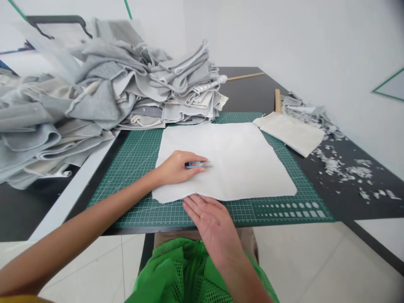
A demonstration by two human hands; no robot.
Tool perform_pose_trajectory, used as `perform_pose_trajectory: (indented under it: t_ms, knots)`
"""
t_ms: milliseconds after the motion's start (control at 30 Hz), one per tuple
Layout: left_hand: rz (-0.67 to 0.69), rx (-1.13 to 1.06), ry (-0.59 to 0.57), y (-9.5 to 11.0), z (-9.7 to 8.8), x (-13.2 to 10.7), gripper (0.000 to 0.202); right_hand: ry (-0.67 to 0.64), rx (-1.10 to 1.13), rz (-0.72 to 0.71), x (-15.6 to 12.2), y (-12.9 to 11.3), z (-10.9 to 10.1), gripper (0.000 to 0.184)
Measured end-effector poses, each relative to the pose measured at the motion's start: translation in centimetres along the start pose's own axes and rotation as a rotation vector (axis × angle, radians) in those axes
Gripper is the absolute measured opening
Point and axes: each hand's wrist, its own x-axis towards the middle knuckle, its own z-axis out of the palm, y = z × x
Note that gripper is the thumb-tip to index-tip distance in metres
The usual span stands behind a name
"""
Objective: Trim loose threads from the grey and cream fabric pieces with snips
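Note:
A white piece of cloth [243, 160] lies spread out flat on a green cutting mat [126, 168]. My left hand [178, 168] rests on the left half of this cloth, closed around small thread snips with blue handles [192, 164]. Their metal blades point right, past the thumb and fingertips. At the near edge of the cloth is my right hand [214, 219], palm turned up and fingers stretched out. Its fingertips touch the edge, and whether any cloth is pinched there is hidden.
Heaps of grey and cream fabric pieces [104, 92] fill the back left. On the right lie a folded cream cloth [290, 131], a wooden stick [277, 101], a pile of grey scraps [307, 111] and white clippings [334, 164] on the black table [362, 139].

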Motion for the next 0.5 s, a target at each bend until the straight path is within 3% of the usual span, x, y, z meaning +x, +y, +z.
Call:
perform_pose_trajectory:
  t_ms: [267,500]
  knots:
    - [-0.108,-0.131,0.076,-1.1,0.4,-0.8,0.033,0.065,-0.16,-0.004,-0.3,0.1,1.0,0.016]
    - [-0.111,-0.154,0.082,-0.9,0.3,-1.0,0.03,0.158,-0.276,-0.005,0.4,-0.5,1.5,0.019]
